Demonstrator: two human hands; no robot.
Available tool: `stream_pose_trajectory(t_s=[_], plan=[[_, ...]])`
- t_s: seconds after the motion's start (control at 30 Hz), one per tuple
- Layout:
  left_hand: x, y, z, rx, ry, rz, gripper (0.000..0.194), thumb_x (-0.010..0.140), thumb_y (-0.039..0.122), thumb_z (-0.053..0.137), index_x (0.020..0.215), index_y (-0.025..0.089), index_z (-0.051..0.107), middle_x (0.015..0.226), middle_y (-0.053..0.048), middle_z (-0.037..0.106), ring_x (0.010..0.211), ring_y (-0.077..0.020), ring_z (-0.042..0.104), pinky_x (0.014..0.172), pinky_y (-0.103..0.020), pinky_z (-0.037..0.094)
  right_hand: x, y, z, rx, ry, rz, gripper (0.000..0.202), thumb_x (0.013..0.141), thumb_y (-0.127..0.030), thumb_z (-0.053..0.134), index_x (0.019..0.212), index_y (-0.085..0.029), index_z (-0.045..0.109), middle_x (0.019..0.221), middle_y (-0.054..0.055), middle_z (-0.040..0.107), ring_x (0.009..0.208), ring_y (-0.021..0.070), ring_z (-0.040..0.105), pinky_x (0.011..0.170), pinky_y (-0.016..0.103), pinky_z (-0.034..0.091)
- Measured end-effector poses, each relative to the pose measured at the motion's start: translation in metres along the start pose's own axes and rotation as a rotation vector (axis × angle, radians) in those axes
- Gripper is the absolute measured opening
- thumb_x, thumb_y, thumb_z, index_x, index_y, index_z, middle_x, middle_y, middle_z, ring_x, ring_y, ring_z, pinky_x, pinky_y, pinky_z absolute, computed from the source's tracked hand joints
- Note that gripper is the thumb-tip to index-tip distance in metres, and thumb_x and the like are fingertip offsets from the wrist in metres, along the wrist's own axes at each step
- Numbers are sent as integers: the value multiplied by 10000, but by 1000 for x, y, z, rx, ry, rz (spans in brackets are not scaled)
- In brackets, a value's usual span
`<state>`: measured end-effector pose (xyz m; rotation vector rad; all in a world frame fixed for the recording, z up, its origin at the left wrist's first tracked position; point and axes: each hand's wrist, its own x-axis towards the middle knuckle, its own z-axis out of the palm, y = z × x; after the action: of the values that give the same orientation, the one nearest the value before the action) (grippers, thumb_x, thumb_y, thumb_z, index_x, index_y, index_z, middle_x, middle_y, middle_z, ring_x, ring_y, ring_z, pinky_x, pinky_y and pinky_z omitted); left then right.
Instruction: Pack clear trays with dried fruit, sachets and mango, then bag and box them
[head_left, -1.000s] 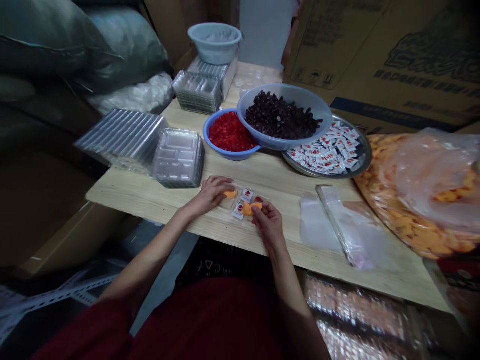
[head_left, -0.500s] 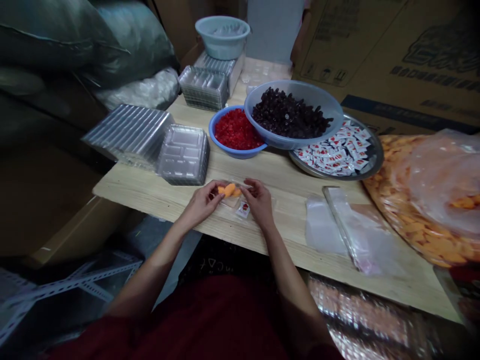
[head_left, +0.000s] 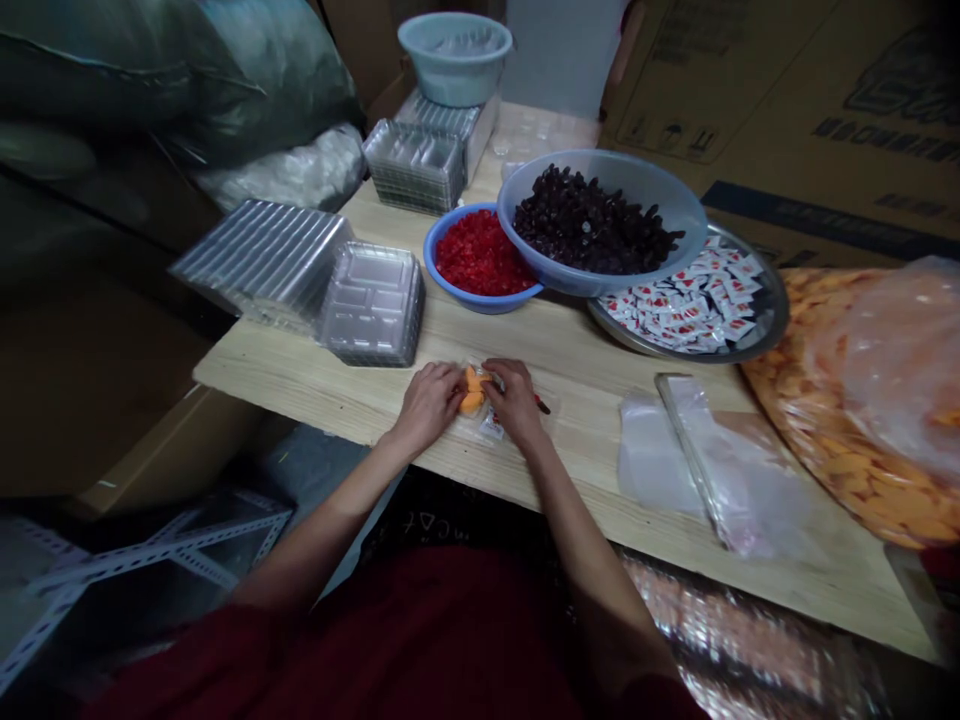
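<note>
My left hand (head_left: 431,402) is closed, its fingertips pinching the left side of some orange pieces (head_left: 472,396) at the front of the table. From the other side my right hand (head_left: 515,398) closes on the same pieces, thumb and fingers bent inward. Clear plastic shows around the pieces; whether it is a bag or a tray I cannot tell. Just below my right fingers lies a small white and red sachet (head_left: 492,424), partly covered. A dark red, slim piece (head_left: 541,404) sticks out past the right hand's outer side.
Behind my hands stand a blue bowl of red pieces (head_left: 480,303), a bowl of dark pieces (head_left: 517,262) and a metal basin of sachets (head_left: 772,320). Stacked clear trays (head_left: 373,305) are on the left. Clear bags (head_left: 652,450) and a large bag of orange pieces (head_left: 862,450) lie rightward.
Both hands have moved closer together around the orange pieces, which now sit more bunched. More of the sachet is covered. The dark red piece now shows beside my right hand.
</note>
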<state>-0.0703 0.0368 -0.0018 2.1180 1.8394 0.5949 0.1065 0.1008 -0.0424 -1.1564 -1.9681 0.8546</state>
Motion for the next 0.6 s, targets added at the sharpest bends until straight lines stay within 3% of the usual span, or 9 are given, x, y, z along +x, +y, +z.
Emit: stream_pose_trajectory(t_s=[0.1,0.2,0.3,0.4,0.5,0.6], plan=[[-12,5,1,-95,105,25,280,998,221,442,1147,186,677,1109,-115,713,1065,-264,634,980,-461,505,-3,-10,-4,57,9,45,232,855,-183,613,1045,-199,747,1189,99,733,1187,259,612,1195,527,302],[-23,25,0,-298,247,88,466,1037,211,334,1483,226,472,1457,-116,585,1334,-234,557,1125,-451,457,-11,-31,-6,319,113,137,259,926,-342,590,1094,-219,743,1279,92,711,1261,251,592,1239,525,244],[-24,53,5,-329,157,276,604,1058,356,362,1632,267,194,1683,-107,287,1547,-242,297,1243,-470,320,-20,-60,-11,862,148,331,493,978,-608,450,1179,-245,716,1335,75,692,1288,249,598,1176,494,388],[-13,64,5,-123,23,393,660,1035,463,437,1629,288,208,1684,-93,287,1582,-300,179,1281,-584,104,-30,-79,-26,1270,-5,462,612,950,-736,385,1205,-279,702,1360,50,682,1286,250,614,1123,497,461],[-1,43,-18,69,120,246,508,1043,387,441,1539,284,404,1592,-84,463,1551,-329,257,1242,-656,-1,-42,-76,-47,1188,-21,443,514,949,-669,504,1259,-300,683,1364,49,679,1283,243,619,1125,486,457],[1,7,-65,115,283,42,381,1033,350,463,1384,241,561,1394,-94,640,1362,-292,501,1199,-563,219,-53,-52,-61,646,51,292,483,972,-612,515,1248,-264,706,1357,93,675,1328,275,569,1167,535,379]])
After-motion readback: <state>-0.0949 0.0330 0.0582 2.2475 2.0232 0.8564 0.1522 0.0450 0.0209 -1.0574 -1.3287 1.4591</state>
